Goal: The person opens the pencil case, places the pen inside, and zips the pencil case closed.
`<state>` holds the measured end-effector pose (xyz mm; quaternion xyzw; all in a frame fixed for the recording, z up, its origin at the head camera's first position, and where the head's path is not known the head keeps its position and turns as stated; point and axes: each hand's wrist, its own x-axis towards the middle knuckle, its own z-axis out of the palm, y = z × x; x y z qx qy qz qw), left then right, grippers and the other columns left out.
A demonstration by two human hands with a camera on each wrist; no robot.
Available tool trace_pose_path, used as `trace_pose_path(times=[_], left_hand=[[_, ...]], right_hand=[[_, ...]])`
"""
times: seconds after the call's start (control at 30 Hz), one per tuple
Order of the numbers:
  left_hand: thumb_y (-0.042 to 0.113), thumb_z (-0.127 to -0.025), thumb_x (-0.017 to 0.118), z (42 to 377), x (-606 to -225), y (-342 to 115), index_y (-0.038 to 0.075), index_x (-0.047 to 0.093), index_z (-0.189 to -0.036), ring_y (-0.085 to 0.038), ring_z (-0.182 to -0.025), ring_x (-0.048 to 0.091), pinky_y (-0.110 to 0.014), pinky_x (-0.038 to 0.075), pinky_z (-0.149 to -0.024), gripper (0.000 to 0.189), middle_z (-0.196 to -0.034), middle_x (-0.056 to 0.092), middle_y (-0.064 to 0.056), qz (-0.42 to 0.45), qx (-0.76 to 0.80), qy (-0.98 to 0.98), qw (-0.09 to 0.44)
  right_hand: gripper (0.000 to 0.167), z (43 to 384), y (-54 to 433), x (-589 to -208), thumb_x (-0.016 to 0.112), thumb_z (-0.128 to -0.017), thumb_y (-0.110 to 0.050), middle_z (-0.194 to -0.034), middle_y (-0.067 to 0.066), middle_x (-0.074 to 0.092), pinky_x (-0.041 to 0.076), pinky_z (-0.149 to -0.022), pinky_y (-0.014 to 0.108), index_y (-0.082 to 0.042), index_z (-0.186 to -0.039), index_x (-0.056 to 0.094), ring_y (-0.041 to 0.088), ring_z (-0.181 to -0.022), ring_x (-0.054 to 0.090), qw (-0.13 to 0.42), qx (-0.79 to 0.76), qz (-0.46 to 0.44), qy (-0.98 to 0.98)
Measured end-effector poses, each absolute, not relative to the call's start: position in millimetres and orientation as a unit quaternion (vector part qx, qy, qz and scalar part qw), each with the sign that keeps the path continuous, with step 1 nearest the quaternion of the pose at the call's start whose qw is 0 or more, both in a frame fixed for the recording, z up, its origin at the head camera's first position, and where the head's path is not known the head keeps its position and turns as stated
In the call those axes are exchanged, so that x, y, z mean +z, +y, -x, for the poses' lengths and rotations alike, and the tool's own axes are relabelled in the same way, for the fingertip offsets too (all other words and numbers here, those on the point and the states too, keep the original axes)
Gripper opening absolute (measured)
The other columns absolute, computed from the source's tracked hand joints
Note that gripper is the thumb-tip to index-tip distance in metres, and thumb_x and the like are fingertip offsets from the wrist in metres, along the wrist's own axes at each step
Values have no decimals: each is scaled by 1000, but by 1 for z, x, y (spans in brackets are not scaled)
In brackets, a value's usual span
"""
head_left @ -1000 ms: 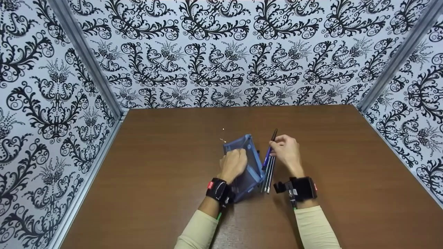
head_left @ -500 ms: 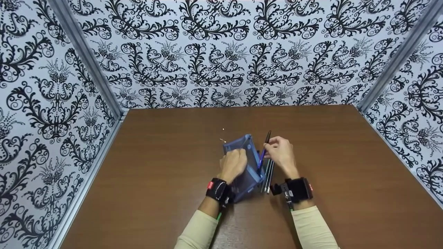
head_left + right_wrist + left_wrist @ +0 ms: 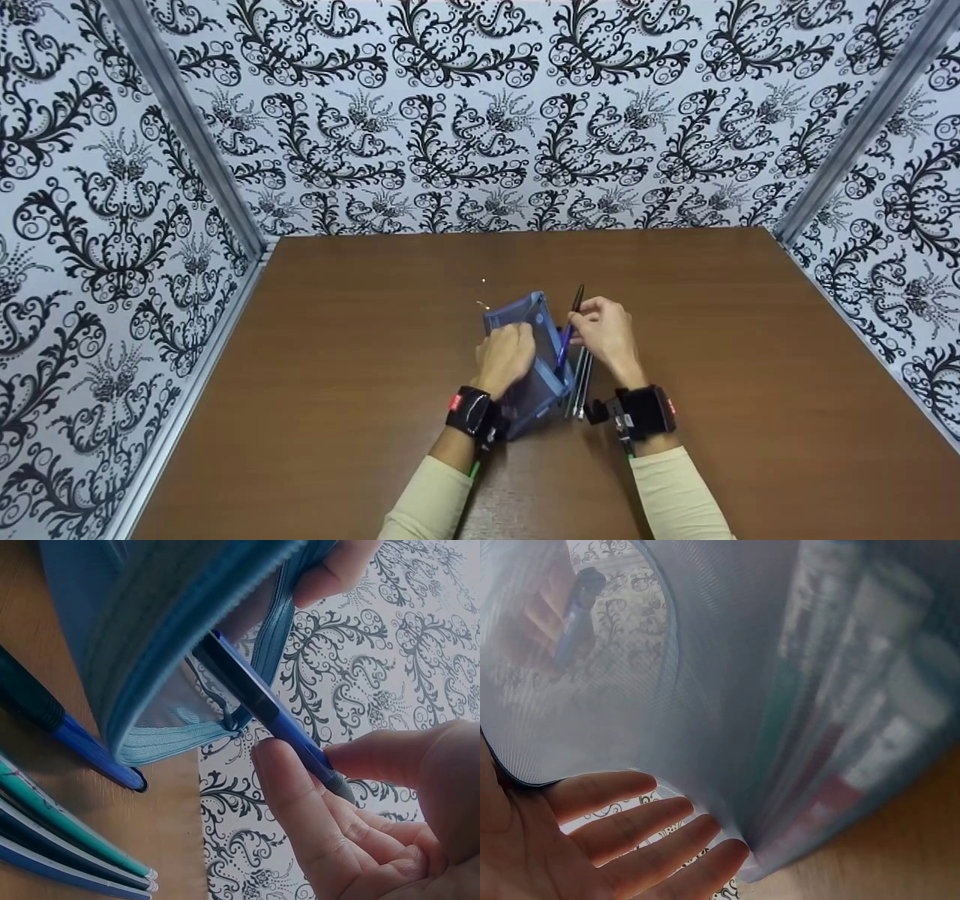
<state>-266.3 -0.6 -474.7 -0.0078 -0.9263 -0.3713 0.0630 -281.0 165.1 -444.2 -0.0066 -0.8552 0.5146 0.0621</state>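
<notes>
My left hand [image 3: 506,358] grips the side of a blue mesh zip pouch [image 3: 551,379] and holds its mouth toward the right. In the left wrist view, several blurred marker-like sticks [image 3: 832,727] with green and red parts show through the mesh. My right hand [image 3: 609,334] pinches a blue pen [image 3: 281,720] between thumb and fingers. The pen's far end lies inside the pouch mouth, past the zip edge [image 3: 172,744]. Several pencils [image 3: 583,386] lie on the table just right of the pouch.
A second blue and black pen [image 3: 82,742] lies beside the pencils, under the pouch's rim. A small shiny bit [image 3: 484,305] rests behind the pouch on the brown table [image 3: 337,360]. Patterned walls [image 3: 480,112] stand behind and at both sides.
My right hand has moved left with the blue pen, whose lower end went from above the pencils into the pouch mouth. The left hand and pouch have stayed put.
</notes>
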Motion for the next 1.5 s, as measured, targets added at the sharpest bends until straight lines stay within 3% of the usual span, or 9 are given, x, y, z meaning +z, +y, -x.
trace_pose_path(times=[0.27, 0.5, 0.8, 1.1, 1.5], left_hand=[[34, -102, 29, 267, -476, -1, 18, 53, -66, -26, -77, 66, -45, 48, -73, 46, -83, 68, -7, 13, -376, -925, 60], [35, -102, 28, 267, -476, -2, 20, 50, -65, -20, -67, 58, -41, 45, -69, 46, -72, 60, -3, 18, -378, -924, 56], [32, -103, 30, 268, -475, -2, 18, 51, -66, -22, -67, 59, -42, 46, -68, 44, -72, 61, -4, 19, -382, -922, 54], [35, -102, 28, 267, -475, -1, 15, 57, -68, -30, -86, 69, -49, 50, -78, 49, -91, 71, -9, 15, -372, -926, 52], [34, -103, 28, 267, -475, -3, 19, 50, -66, -20, -66, 57, -43, 48, -72, 45, -72, 59, -3, 23, -383, -922, 50]], right_hand=[[28, 281, 163, -445, 66, -91, -8, -97, 26, 72, 59, -66, 39, 10, -112, 61, 29, -69, 74, 57, 502, 16, -863], [28, 281, 162, -445, 66, -92, -9, -96, 26, 72, 59, -67, 39, 10, -112, 61, 33, -72, 74, 46, 494, 20, -868], [26, 280, 159, -445, 65, -92, -7, -100, 28, 71, 59, -68, 39, 10, -112, 60, 29, -72, 73, 31, 510, 24, -859], [24, 279, 155, -447, 65, -92, -6, -99, 28, 71, 59, -67, 38, 10, -109, 60, 34, -76, 73, 20, 509, 25, -860], [27, 280, 154, -449, 65, -93, -7, -100, 28, 70, 59, -67, 40, 11, -112, 60, 34, -74, 73, 8, 498, 26, -866]])
